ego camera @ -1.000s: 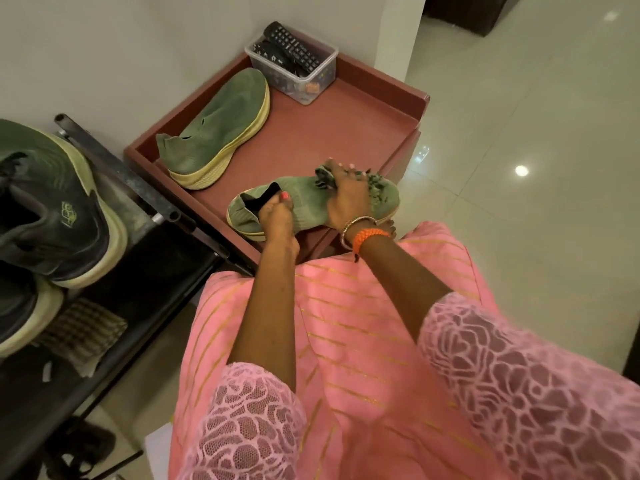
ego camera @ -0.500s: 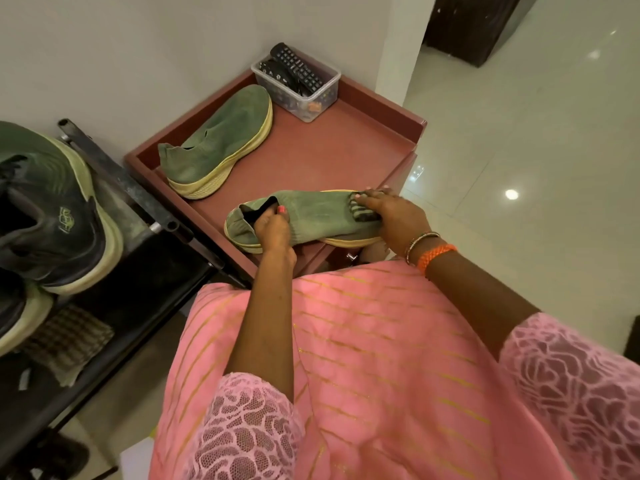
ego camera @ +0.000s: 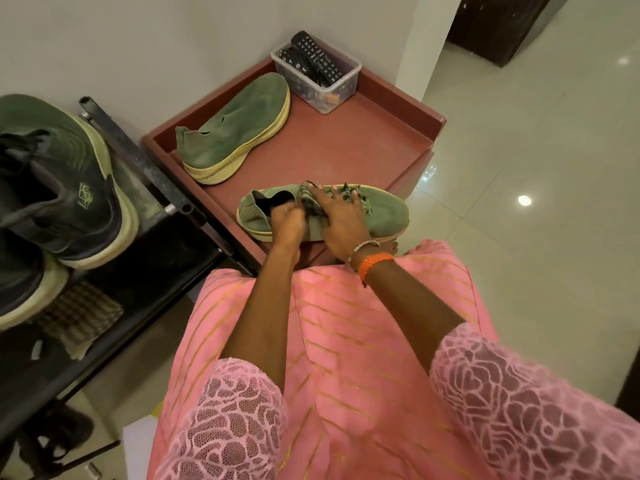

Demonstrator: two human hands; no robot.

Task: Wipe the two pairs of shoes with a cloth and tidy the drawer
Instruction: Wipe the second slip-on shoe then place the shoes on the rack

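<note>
Both hands work on the near shoe [ego camera: 384,213], which lies across the front edge of the red tray [ego camera: 346,147]. Left hand [ego camera: 285,220] grips the shoe at its collar, fingers curled into the opening. Right hand [ego camera: 341,220] presses a frayed cloth [ego camera: 313,204] flat on the upper — fingers spread, toe uncovered. Behind, on the tray, sits the second shoe [ego camera: 235,129]; a box of remotes [ego camera: 317,76] occupies the tray's far corner. Left of the tray, dark sneakers [ego camera: 59,181] rest on a black rack [ego camera: 152,174].
</note>
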